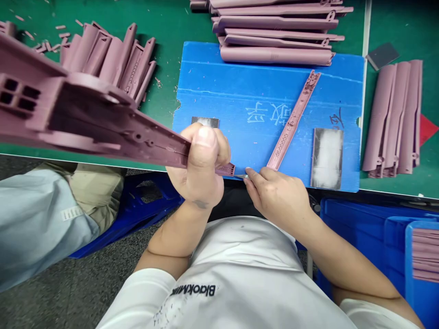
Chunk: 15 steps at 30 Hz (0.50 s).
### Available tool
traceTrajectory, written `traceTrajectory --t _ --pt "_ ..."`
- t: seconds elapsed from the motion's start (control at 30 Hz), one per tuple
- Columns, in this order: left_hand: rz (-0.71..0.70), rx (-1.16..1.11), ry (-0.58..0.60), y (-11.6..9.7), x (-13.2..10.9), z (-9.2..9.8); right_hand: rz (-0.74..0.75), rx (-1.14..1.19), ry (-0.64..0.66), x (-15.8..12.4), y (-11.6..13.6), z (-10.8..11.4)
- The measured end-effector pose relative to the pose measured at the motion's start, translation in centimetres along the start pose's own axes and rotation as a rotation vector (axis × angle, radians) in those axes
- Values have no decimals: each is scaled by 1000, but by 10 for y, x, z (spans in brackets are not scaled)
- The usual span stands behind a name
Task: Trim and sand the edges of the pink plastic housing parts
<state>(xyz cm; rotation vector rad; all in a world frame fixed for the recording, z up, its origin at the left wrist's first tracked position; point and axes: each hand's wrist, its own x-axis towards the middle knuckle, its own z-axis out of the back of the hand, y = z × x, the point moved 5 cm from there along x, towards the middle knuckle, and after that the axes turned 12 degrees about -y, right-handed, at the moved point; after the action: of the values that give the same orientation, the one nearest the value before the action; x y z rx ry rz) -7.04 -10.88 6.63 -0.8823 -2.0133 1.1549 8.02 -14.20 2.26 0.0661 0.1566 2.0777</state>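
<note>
My left hand (pixel 200 167) is closed around the narrow end of a long mauve plastic moulding (pixel 85 112) that stretches up and to the left, close to the camera. Its tip (pixel 226 170) sticks out past my fist. My right hand (pixel 277 194) pinches a small metal blade (pixel 242 176) whose point touches that tip. A slim mauve strip (pixel 295 119) lies diagonally on the blue corrugated board (pixel 240 82), just above my right hand.
Heaps of mauve mouldings lie at the back left (pixel 113 57), back centre (pixel 274 34) and right (pixel 394 119) of the green table (pixel 164 27). Two grey pads (pixel 327 157) sit on the board. Blue crates (pixel 377 233) stand below right. Another person's leg (pixel 41 214) is at left.
</note>
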Motion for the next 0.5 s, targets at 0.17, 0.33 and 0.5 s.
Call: traceTrajectory --t 0.17,0.33,0.5 --pt "17 62 -26 0 0 2 5 -12 -13 1 0 -1" --pt "15 105 -34 0 -1 3 -4 -31 -10 3 -1 -2" --pt "18 105 -45 0 -2 3 -19 -36 -11 7 -5 -4"
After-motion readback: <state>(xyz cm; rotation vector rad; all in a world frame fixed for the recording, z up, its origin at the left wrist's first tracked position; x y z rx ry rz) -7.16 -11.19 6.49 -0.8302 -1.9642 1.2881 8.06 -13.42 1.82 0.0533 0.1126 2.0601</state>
